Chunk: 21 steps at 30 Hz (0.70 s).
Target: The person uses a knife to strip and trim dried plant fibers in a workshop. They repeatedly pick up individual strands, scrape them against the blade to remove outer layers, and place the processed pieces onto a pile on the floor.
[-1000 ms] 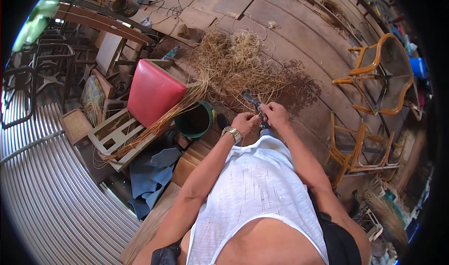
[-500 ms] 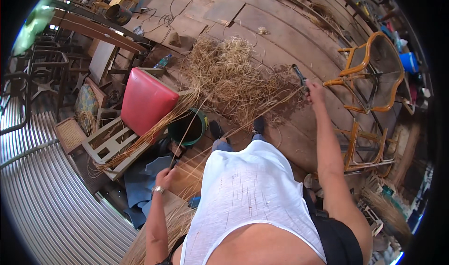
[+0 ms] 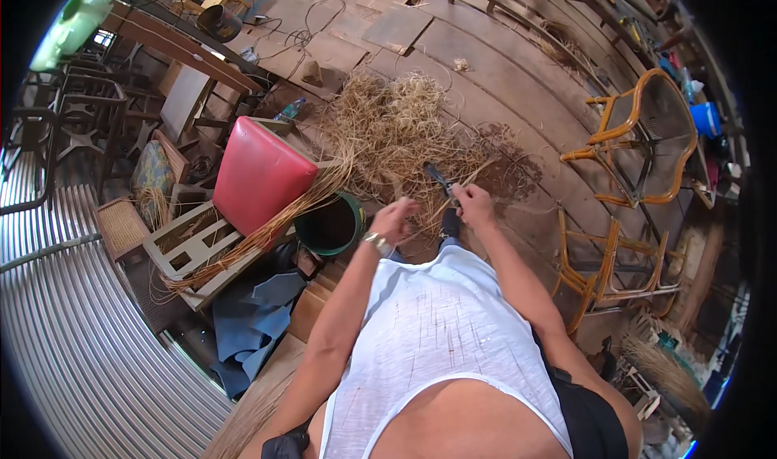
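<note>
In front of my shirt, my right hand (image 3: 476,206) is closed round a dark hand tool (image 3: 438,177), whose long narrow head points away over the fibre. Its exact kind is unclear. Close by on the left, my left hand (image 3: 393,220) wears a metal watch; its fingers are smeared by motion, and no held thing can be made out there. Beyond both hands spreads a heap of tangled cane strips (image 3: 388,119) on the floor. A bundle of long cane strands (image 3: 267,228) lies over an upturned chair with a red seat (image 3: 261,166), next to a dark green bucket (image 3: 329,224).
Wood-framed chairs (image 3: 647,143) stand on the right, with a blue bucket (image 3: 706,119) behind. Corrugated metal (image 3: 89,329) fills the lower left beside blue cloth (image 3: 251,329). Dark chair frames (image 3: 85,119), a plastic bottle (image 3: 290,109) and a cable (image 3: 303,34) lie farther off.
My hands have come together at the middle from wide apart. The tool moved left and nearer with my right hand. The strand seen at my left hand no longer shows there.
</note>
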Available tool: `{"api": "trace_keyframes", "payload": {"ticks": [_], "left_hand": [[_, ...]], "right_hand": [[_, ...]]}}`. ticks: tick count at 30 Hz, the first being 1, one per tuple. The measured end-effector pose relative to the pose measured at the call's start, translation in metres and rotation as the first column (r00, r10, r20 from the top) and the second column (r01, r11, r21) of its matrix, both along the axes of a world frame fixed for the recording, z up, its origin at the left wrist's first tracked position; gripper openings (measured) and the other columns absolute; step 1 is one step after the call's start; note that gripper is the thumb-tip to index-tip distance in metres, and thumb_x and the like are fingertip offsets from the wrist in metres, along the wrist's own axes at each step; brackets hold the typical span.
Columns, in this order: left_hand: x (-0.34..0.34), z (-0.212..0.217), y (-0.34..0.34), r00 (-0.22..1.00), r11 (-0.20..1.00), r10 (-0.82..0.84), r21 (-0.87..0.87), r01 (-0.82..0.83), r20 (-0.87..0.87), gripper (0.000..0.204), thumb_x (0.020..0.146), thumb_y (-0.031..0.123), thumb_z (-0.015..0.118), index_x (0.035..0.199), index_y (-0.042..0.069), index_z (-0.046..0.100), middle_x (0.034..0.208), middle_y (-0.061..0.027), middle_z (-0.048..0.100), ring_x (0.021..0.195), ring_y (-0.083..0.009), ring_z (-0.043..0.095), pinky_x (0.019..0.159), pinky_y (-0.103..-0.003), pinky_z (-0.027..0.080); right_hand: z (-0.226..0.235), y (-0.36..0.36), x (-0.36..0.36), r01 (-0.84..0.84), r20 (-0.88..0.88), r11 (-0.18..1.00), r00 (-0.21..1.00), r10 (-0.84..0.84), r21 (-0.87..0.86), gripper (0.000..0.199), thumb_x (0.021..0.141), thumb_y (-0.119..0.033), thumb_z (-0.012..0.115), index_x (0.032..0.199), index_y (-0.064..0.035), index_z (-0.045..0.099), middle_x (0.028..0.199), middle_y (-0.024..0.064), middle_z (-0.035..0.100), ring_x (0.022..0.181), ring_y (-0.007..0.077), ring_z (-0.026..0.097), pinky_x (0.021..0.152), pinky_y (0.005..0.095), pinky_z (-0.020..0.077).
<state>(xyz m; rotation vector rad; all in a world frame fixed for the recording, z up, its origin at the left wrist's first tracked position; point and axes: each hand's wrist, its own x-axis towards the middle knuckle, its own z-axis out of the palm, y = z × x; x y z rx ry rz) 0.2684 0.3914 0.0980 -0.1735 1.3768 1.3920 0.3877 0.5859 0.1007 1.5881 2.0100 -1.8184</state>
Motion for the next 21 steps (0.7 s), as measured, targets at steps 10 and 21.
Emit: {"api": "trace_keyframes", "payload": {"ticks": [10, 21], "left_hand": [[0.010, 0.020, -0.068, 0.748, 0.878, -0.467, -0.149, 0.455, -0.471, 0.037, 0.094, 0.037, 0.056, 0.080, 0.003, 0.063, 0.068, -0.0006, 0.057, 0.063, -0.0086, 0.050, 0.058, -0.027, 0.043], [-0.051, 0.062, -0.542, 0.872, 0.592, -0.381, -0.805, -0.025, -0.307, 0.048, 0.091, 0.046, 0.051, 0.068, 0.007, 0.064, 0.059, -0.0055, 0.063, 0.055, -0.0143, 0.061, 0.056, -0.031, 0.049]], "right_hand": [[0.001, 0.051, 0.024, 0.262, -0.021, 0.965, 0.965, -0.262, 0.004, 0.035, 0.088, -0.037, 0.064, 0.073, -0.0051, 0.058, 0.055, 0.0029, 0.053, 0.040, 0.0116, 0.050, 0.035, 0.0269, 0.0357], [0.076, 0.379, 0.180, 0.432, -0.145, 0.852, 0.902, -0.406, 0.298, 0.029, 0.086, -0.045, 0.063, 0.073, -0.0199, 0.057, 0.051, -0.0080, 0.039, 0.038, 0.0049, 0.034, 0.035, 0.0218, 0.0250]]}}
